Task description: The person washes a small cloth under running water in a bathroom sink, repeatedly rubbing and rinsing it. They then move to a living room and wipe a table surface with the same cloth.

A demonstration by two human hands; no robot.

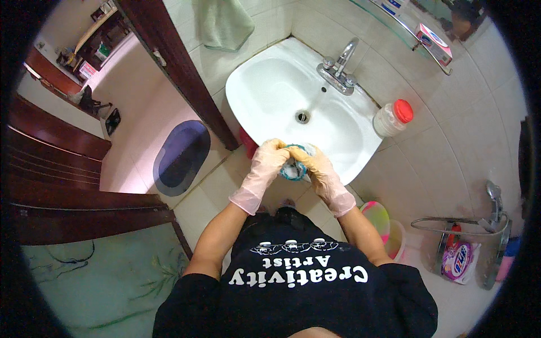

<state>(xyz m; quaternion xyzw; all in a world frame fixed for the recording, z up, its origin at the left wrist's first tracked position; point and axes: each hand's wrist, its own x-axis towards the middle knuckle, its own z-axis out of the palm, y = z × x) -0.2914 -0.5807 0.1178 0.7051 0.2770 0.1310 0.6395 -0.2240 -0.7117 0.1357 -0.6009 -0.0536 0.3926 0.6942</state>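
Both hands wear thin, translucent, yellowish-pink gloves and meet at the near rim of the white washbasin [270,88]. My left hand [274,154] and my right hand [312,162] hold a small white cloth item with a teal edge [292,171] between them; its exact kind cannot be told. Part of it is hidden by the fingers. Beyond the hands are the basin's drain [302,117] and the chrome two-handle faucet [338,72] on the back rim.
A jar with a red lid [391,118] stands at the basin's right corner. A green towel [226,25] hangs behind. A glass shelf [389,21] is at upper right, plastic tubs [376,219] at lower right, a doorway with an oval mat [181,158] at left.
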